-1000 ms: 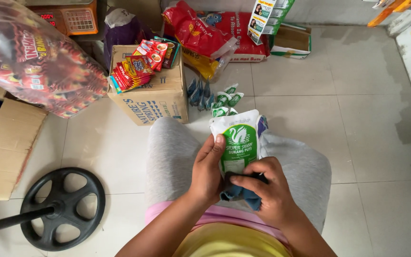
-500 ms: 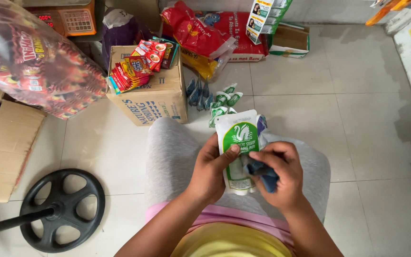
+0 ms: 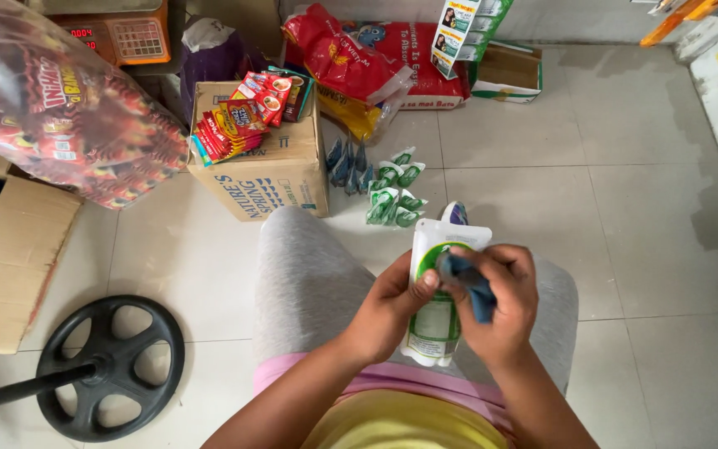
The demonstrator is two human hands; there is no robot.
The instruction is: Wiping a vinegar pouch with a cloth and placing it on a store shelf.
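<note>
White and green, the flat plastic refill pouch (image 3: 437,316) stands upright at lower centre of the frame, over the lap of a person in grey trousers (image 3: 309,274), a pink waistband and a yellow top. The left hand (image 3: 388,312) grips the pouch along its left edge, fingers curled behind it and the thumb pressed on the front. The right hand (image 3: 499,306) is closed around a dark blue cloth (image 3: 467,283), holding it against the upper front of the pouch (the green oval print is partly covered by it). Just above the pouch, a second pouch top (image 3: 455,213) peeks out from behind. On the pale tiled floor (image 3: 592,216) beyond the knees lies a small heap of green and white sachets (image 3: 395,193), with a few bluish sachets (image 3: 347,162) touching it on the left. Left of those stands a brown cardboard box (image 3: 272,179) with strips of red snack packets (image 3: 238,120) on its lid. A large clear bag of red wrapped snacks (image 3: 60,108) fills the upper left of the frame, above another open cardboard carton (image 3: 10,262). A black round wheel-shaped stand base (image 3: 110,366) sits at lower left. Red plastic sacks (image 3: 359,58) lie at top centre, near a small open box (image 3: 504,75).
</note>
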